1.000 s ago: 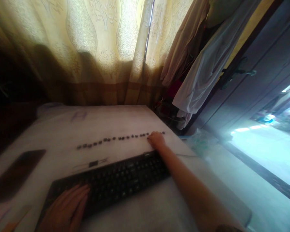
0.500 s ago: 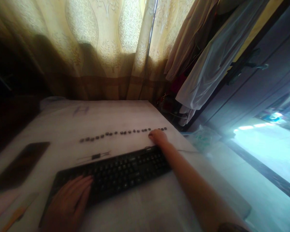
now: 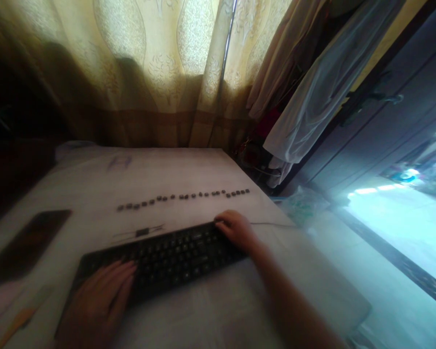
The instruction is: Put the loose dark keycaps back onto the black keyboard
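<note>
The left hand [image 3: 98, 300] lies flat on the keyboard [image 3: 174, 261]. I can't tell if the curled right hand [image 3: 236, 230] grips anything.

Dim table [image 3: 174, 169], backlit curtain [image 3: 196, 43], bluish glare on floor [image 3: 385, 218], blurred hands [image 3: 100, 295]

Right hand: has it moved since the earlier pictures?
Yes. Judged against the row of small dark pieces, the right hand has drawn back toward the wearer, from beside the row to the far edge of the keyboard.

Seemingly free tabletop [image 3: 181, 168] beyond the keycap row [image 3: 194, 196]
</note>
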